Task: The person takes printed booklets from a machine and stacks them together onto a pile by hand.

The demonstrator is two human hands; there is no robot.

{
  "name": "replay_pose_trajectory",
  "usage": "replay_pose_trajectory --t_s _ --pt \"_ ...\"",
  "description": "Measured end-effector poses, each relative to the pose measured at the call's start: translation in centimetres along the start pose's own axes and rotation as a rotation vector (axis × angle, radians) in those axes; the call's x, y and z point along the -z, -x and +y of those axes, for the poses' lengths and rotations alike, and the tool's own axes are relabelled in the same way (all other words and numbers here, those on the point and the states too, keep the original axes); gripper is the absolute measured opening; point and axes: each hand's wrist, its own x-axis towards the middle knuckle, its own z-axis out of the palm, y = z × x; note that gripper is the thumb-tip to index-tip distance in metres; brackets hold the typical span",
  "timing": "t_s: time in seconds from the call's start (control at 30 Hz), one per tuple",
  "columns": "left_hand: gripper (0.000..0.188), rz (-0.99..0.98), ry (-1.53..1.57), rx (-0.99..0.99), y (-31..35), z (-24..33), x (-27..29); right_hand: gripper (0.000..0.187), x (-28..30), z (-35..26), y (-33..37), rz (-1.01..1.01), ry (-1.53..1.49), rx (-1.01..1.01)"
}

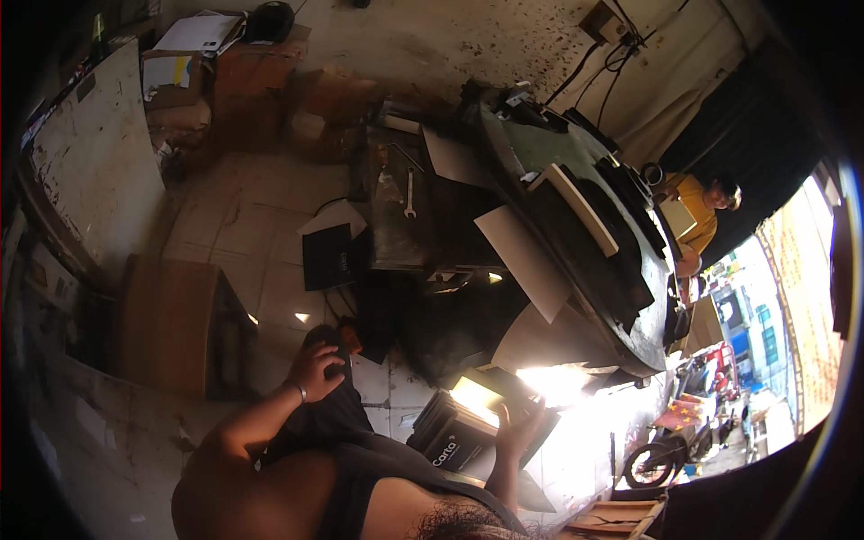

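My left hand (317, 367) rests on my dark-clothed knee, its fingers loosely bent and apart, with nothing seen in it. At my right side, a stack of black boxes or folders (447, 438) with pale printing stands by my lap. My right hand (519, 436) is raised in front of the stack's right end, thumb and fingers spread. Whether it touches the stack I cannot tell. Strong sunlight washes out the area just beyond that hand.
Ahead to the right stands a large dark machine (589, 310) with pale boards on it. A wrench (410, 193) lies on a dark surface beside it. A brown box (171, 326) is at left. Another person in yellow (695, 216) is beyond the machine; a motorbike (655, 461) stands outside.
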Motion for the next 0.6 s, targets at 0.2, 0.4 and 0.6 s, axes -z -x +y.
replay_pose_trajectory --t_s 0.2,0.4,0.6 --pt "0.033 0.0 -0.009 0.017 -0.2 -0.2 0.2 0.064 -5.1 -2.1 -14.9 -0.268 -0.709 -0.079" --pt "0.035 -0.015 0.022 0.002 -0.3 -0.9 -0.2 0.052 -8.4 -1.8 -24.1 -0.311 -1.073 0.233" --pt "0.038 -0.009 0.017 0.002 -0.4 -1.2 -0.4 0.047 -6.7 -5.1 -25.8 -0.221 -1.188 0.18"
